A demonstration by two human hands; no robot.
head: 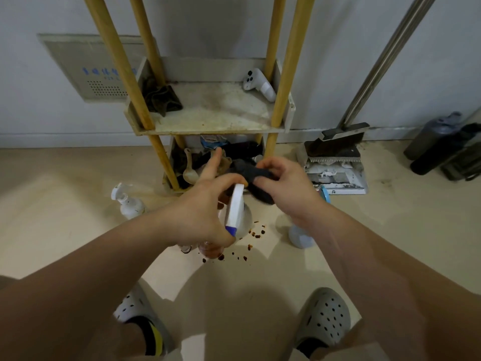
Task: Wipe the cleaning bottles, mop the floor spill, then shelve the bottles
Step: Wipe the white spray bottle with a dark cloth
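Floor [78,178]: beige, spill [256,234] below.
Left hand [200,217]: grips your spray bottle [237,204], head running near-to-far.
Right hand [289,188]: clutches cloth [256,177] at its far end.

Set into the wall at far left, a grey vented panel [88,66] with blue lettering. On the stained upper shelf [216,110], a crumpled brown rag [162,99] in the back left corner and a white handheld controller [257,83] in the back right, well apart. In the lower shelf [192,140], a pale spoon [190,170] among dark clutter, with a torn blue packet [212,143] behind. At right, a dirty dustpan [335,175] by the wall, with a brush head [335,144] resting in it and a metal handle [385,61] slanting up. Further right, dark containers [437,142] on the floor. Along the bottom edge, two grey perforated clogs [325,319].
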